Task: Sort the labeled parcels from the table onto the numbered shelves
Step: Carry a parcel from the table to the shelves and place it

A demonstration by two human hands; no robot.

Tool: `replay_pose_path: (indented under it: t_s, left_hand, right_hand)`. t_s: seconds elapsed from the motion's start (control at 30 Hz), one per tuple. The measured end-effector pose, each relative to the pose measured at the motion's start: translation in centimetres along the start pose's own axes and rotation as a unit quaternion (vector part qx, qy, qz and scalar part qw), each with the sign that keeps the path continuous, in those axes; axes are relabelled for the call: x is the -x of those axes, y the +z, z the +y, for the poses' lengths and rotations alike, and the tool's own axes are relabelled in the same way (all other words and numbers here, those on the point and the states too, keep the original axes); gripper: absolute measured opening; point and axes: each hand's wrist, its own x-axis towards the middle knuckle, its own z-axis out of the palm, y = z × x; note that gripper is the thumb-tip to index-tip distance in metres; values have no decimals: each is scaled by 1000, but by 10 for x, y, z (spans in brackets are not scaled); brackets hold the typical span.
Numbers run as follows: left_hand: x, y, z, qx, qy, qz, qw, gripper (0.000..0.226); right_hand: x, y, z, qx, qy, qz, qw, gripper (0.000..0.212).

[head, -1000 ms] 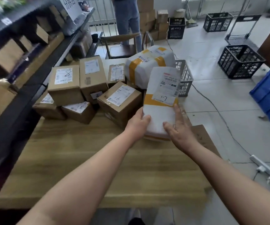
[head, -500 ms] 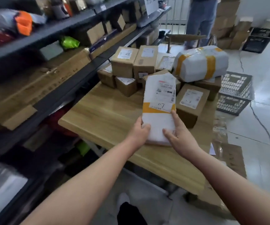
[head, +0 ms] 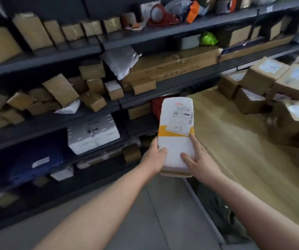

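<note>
Fingers (head: 195, 144) of the right hand (head: 201, 160) and left hand (head: 155, 157) were closed around the near end of a white parcel (head: 176, 127), marked "1-7" and held off the table (head: 235, 141) before dark shelves (head: 91, 109) of boxes.

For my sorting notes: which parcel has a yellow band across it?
The white parcel held in both hands, marked "1-7". The parcels on the shelves and the table show no such band.

A white parcel (head: 176, 134) banded with yellow tape is standing upright off the table. Its label is facing the camera, reading "1-7".
</note>
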Motion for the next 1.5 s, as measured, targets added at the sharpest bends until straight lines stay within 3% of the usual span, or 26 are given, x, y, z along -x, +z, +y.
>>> replay_pose_path:
  t_s: [0.3,0.57,0.8,1.07,1.33,1.5]
  left_hand:
    - [74,-166,-114,70,-79,112,988,45]
    - [145,-281,-205,112,-130,214,962,60]
    - [209,-351,-269,199,-148,331,910,50]
    - [247,-408,-319,226,-202,454,838,60]
    - [231,-478,-320,241,-239,540,770,45]
    - [225,-512,-335,250,-285,570,729,52]
  right_hand:
    - [10,159,-124,37,-106,-131,985,75]
    - [34,290,-217,67,-213,-216,951,75]
    - [52,389,-288,74,-306,-329,890,77]
    - [56,487,-355,43,-364,-465,806,75]
    - [14,560,-439,66,-410,-538,734,76]
    - [7,601,-483,96,-444,-559,693,75]
